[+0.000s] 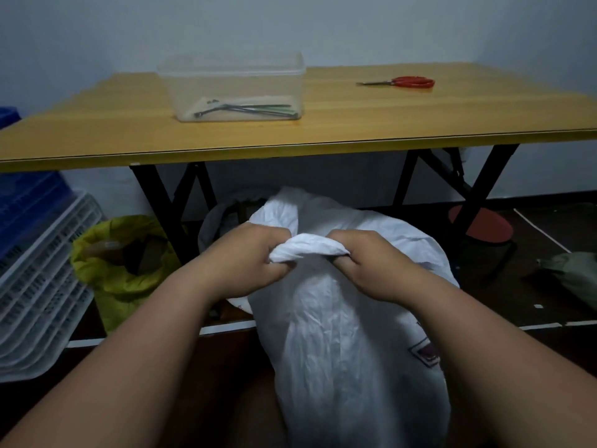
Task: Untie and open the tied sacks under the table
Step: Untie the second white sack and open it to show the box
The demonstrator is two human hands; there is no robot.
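A white sack [339, 334] stands on the floor in front of the table [129, 130], its upper end bunched into a twisted roll. The left hand [248, 257] and the right hand [365, 263] each grip one end of that roll, fingers curled around the fabric. Under the table, to the left of the white sack, a yellow sack [119, 270] sits open-mouthed. A grey sack [219, 221] stands behind the white sack. On the table rest a clear plastic box [235, 88] and red-handled scissors [403, 82]. White crates [42, 279] lean left of the yellow sack.
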